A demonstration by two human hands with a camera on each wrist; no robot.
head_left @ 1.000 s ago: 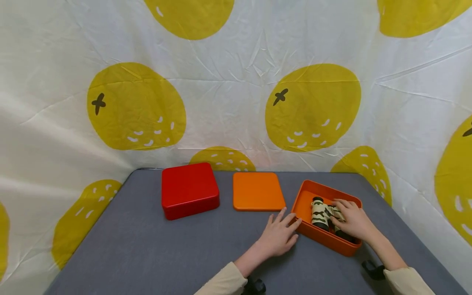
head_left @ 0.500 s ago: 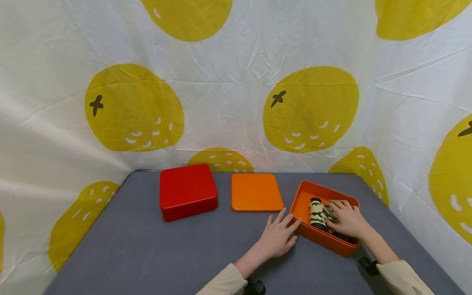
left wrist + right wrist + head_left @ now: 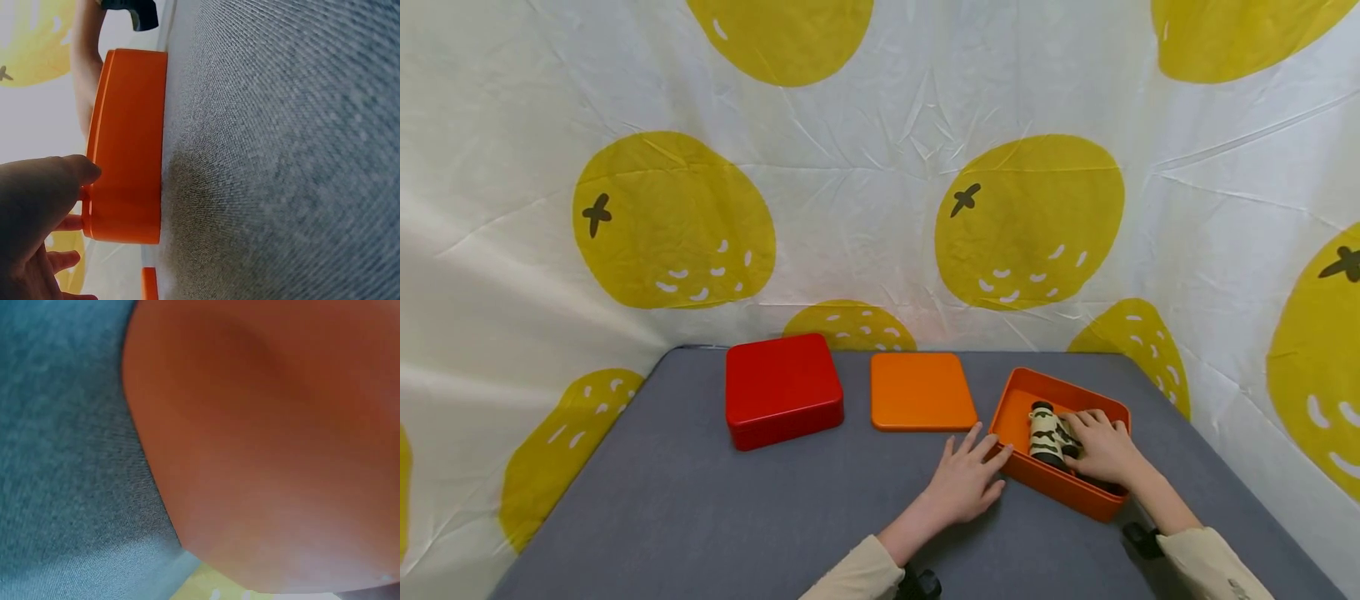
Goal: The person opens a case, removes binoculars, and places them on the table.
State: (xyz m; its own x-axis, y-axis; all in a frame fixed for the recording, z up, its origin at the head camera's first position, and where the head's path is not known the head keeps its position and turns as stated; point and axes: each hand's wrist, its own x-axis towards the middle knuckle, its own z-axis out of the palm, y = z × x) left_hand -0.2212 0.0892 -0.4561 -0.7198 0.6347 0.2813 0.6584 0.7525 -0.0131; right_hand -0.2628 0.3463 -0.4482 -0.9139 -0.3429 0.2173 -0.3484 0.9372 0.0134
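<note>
Camouflage-patterned binoculars (image 3: 1046, 435) lie in the open orange box (image 3: 1060, 486) on the right part of the table. My right hand (image 3: 1102, 450) reaches into that box and grips the right barrel of the binoculars, covering most of it. My left hand (image 3: 964, 485) rests at the box's near left corner with its fingers spread and fairly straight. From the left wrist, the thumb of my left hand (image 3: 37, 200) touches the box wall (image 3: 128, 150) close to the rim. The right wrist view is filled by the blurred box wall (image 3: 262, 456), and no fingers show there.
A flat orange lid (image 3: 922, 392) lies left of the box. Farther left is a red box (image 3: 785, 392) with its top covered. The grey table (image 3: 700, 517) ends at a white curtain (image 3: 857, 208) printed with yellow fruit.
My right hand has shifted slightly left over the binoculars, with its fingers closer to the middle of them. My left hand stays at the box corner.
</note>
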